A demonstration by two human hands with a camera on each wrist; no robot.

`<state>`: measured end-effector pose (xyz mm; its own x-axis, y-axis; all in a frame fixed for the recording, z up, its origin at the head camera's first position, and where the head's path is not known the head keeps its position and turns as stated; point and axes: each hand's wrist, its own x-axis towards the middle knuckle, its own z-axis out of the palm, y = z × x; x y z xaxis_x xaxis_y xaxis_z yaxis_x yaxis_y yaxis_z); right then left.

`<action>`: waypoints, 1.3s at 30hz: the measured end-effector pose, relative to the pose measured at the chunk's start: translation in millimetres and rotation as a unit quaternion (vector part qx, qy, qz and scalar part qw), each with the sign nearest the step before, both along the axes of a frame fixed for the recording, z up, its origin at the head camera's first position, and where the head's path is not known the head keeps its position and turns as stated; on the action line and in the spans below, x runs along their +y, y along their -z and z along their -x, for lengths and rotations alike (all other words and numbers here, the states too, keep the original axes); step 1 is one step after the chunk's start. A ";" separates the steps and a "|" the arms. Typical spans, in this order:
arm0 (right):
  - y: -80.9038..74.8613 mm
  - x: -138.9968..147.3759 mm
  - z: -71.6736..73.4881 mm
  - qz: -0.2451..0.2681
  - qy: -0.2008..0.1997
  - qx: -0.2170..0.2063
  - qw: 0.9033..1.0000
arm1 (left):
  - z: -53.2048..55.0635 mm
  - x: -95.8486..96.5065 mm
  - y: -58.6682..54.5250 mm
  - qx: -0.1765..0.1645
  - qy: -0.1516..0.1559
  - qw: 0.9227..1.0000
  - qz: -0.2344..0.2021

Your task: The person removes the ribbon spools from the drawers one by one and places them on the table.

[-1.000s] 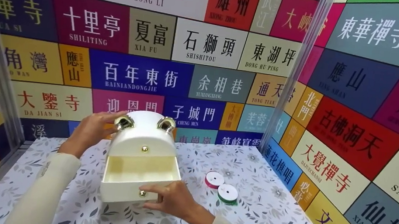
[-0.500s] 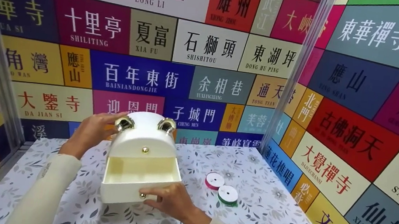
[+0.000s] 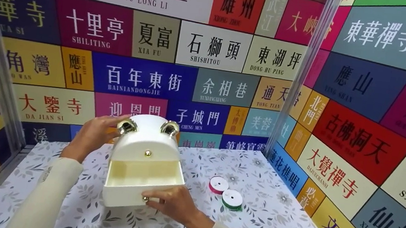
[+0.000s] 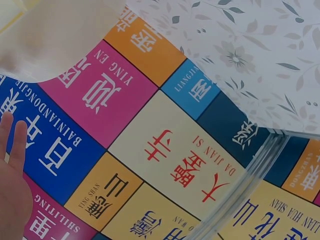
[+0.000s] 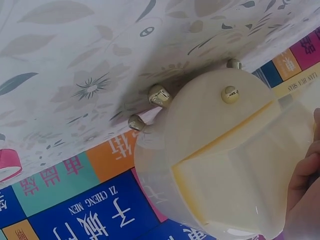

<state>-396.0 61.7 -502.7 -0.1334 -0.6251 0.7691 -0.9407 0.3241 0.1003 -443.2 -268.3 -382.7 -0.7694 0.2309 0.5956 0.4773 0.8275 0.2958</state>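
Note:
A white dome-topped drawer box (image 3: 141, 122) with shiny gold fittings stands left of the middle in the head view. Its lower drawer (image 3: 115, 194) is pulled out, and bare cream inside shows. Another gold knob (image 3: 148, 153) sits on the rounded front above. My right hand (image 3: 178, 202) pinches the lower drawer's gold knob (image 3: 145, 198) between thumb and forefinger. In the right wrist view its curled fingers (image 5: 302, 175) lie along the drawer's front. My left hand (image 3: 93, 132) is at the box's upper left, straight fingers reaching beside and behind a gold fitting (image 3: 127, 125).
Two ribbon spools, one pink (image 3: 218, 184) and one green (image 3: 232, 199), lie to the right of the box. White leaf-patterned cloth (image 3: 266, 226) covers the table. Colourful lettered panels (image 3: 142, 77) rise behind and at both sides, with clear corner posts (image 3: 301, 79).
Hardly anything differs: the drawer stays pulled out and both hands keep their places. The right fingertips have settled slightly lower on the knob, and the whole head view has shifted a little.

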 end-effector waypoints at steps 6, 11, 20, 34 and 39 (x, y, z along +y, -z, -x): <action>0.3 -3.3 7.7 0.007 0.004 0.002 1.000 | -0.2 -1.2 0.6 -0.007 -0.003 1.000 -0.007; 0.7 -7.0 13.6 0.012 0.017 -0.026 0.999 | -0.3 0.1 1.3 -0.025 -0.015 0.999 -0.019; 4.5 -13.3 32.6 0.021 0.023 -0.054 0.998 | -1.0 1.4 1.1 -0.024 -0.021 0.999 -0.013; 2.8 -24.1 57.4 0.017 0.071 -0.082 0.994 | 0.2 0.8 -0.7 0.017 -0.008 1.000 0.014; 3.3 -27.7 66.3 0.023 0.073 -0.086 0.993 | 1.7 0.4 -0.5 0.024 -0.007 1.000 0.011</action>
